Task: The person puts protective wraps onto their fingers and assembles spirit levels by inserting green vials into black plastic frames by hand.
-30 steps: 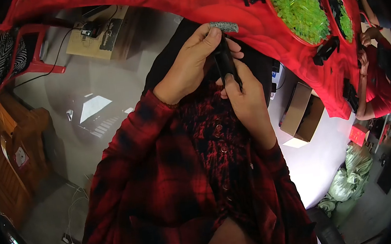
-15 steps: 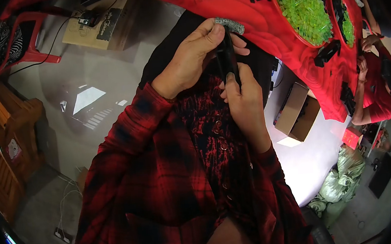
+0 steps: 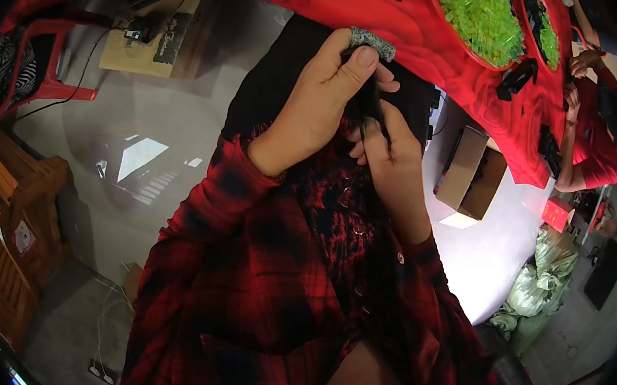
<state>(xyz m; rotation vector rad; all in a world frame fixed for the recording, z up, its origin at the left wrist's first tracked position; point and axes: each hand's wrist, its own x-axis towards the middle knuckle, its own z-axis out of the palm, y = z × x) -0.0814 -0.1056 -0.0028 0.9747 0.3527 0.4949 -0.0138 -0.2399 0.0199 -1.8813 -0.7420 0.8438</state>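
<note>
In front of my lap, my left hand is closed around a dark elongated piece, its thumb pressed on top. A grey speckled wrap covers the tip of its index finger. Just below, my right hand grips the lower end of the same piece, thumb up and fingers curled. Most of the piece is hidden by my hands and lost against the dark clothing, so its kind cannot be made out.
A red-covered table holds a tray of green translucent pieces, a smaller tray and black parts. Another person's hand rests at its far edge. An open cardboard box stands on the floor; a red stool is at left.
My left hand has shifted slightly right and down, its thumb now covering more of the dark piece. The right hand stays close below, and less of the piece shows between them.
</note>
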